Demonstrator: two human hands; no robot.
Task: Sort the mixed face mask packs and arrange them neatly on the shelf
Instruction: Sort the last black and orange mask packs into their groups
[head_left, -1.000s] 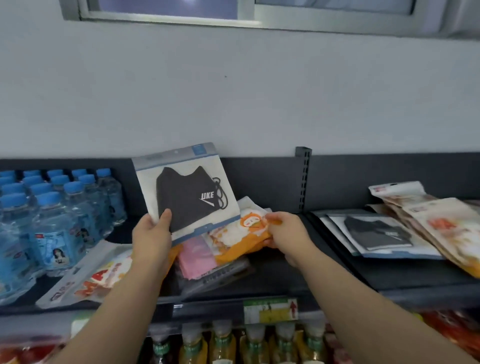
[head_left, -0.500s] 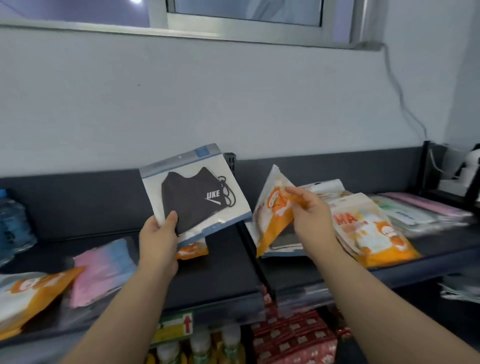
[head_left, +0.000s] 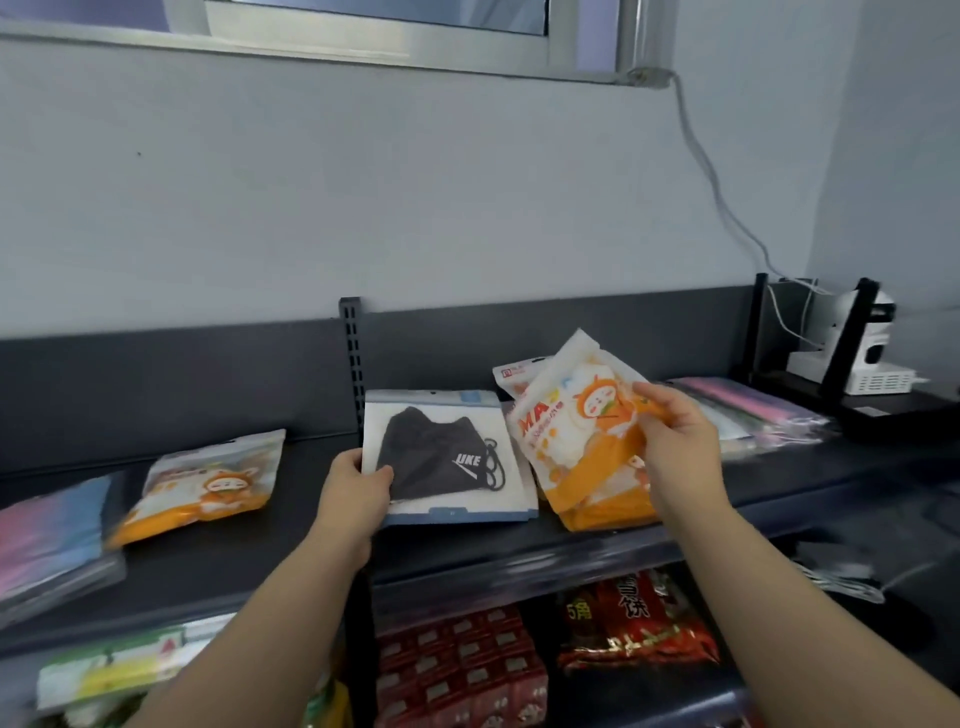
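Black face mask pack (head_left: 447, 457) lies flat on the shelf (head_left: 519, 543), the left hand (head_left: 358, 488) pinching its left edge. Right hand (head_left: 675, 441) pinches an orange pack (head_left: 576, 426) above the orange pile (head_left: 597, 506). A stray orange pack (head_left: 208, 483) and pink-blue packs (head_left: 52, 530) wait at left, so sorting looks roughly half done.

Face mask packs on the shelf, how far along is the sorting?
Done: orange cartoon packs piled on the right section, pastel packs beyond. In hand: the left hand grips a clear black-mask pouch beside that pile; the right hand holds another orange cartoon pack above it. Left: a stray orange pack and pink-blue packs on the left section.
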